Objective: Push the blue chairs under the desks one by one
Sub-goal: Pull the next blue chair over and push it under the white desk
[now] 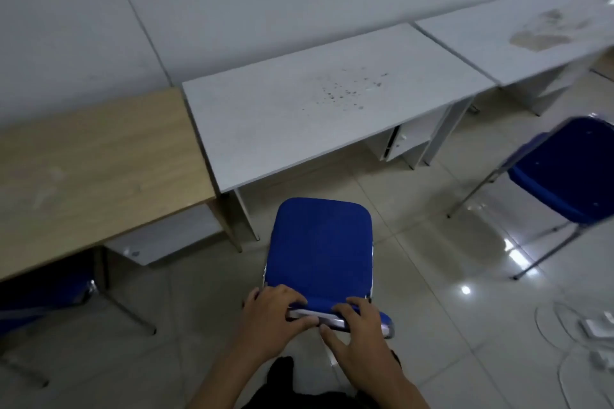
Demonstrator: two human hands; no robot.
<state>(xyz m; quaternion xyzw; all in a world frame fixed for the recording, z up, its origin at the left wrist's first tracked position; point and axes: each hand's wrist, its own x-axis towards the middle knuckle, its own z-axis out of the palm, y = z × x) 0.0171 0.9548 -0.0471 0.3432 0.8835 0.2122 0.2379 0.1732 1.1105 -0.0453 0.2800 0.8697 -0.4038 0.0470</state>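
A blue padded chair (320, 244) stands on the tiled floor directly in front of me, its seat facing the grey desk (319, 103) and still outside the desk's front edge. My left hand (270, 314) and my right hand (357, 332) both grip the top of its backrest, side by side. A second blue chair (564, 169) stands at the right, apart from the far grey desk (518, 33). A third blue chair (43, 292) sits tucked under the wooden desk (89, 163) at the left.
The three desks stand in a row against a white wall. A small drawer unit (407, 139) sits under the middle desk's right side. White cables and a power strip (594, 329) lie on the glossy floor at the right.
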